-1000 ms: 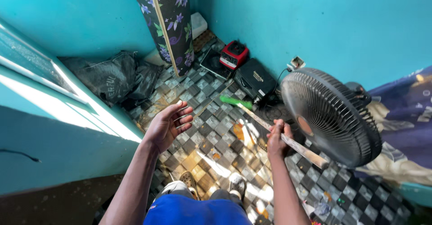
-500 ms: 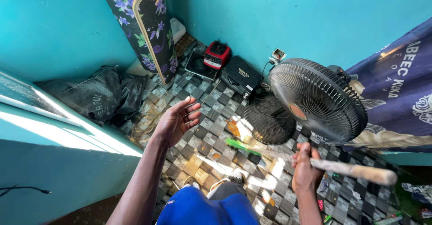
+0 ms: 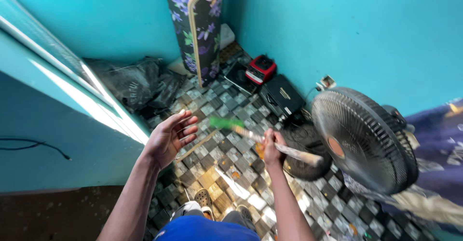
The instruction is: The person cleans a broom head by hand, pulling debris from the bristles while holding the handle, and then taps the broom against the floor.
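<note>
1. Stick [image 3: 270, 143]: blurred; my right hand [image 3: 271, 150] covers its middle, and the green end [image 3: 225, 123] is smeared.
2. Mat [image 3: 195, 24]: top cut off by the upper edge.
3. Fan [image 3: 362, 140]: hides part of its base [image 3: 301, 147].
4. Cloth [image 3: 434, 149]: cut off at the right edge.
5. My shoes [image 3: 202, 200]: partly hidden by my blue garment [image 3: 207, 229].

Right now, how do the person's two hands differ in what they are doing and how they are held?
The right hand is closed around a pale wooden stick with a green end, while the left hand holds nothing. The right hand's fingers are curled into a fist; the left hand's fingers are spread, palm open towards the stick. Both hands are bare and raised over the checkered floor.
</note>
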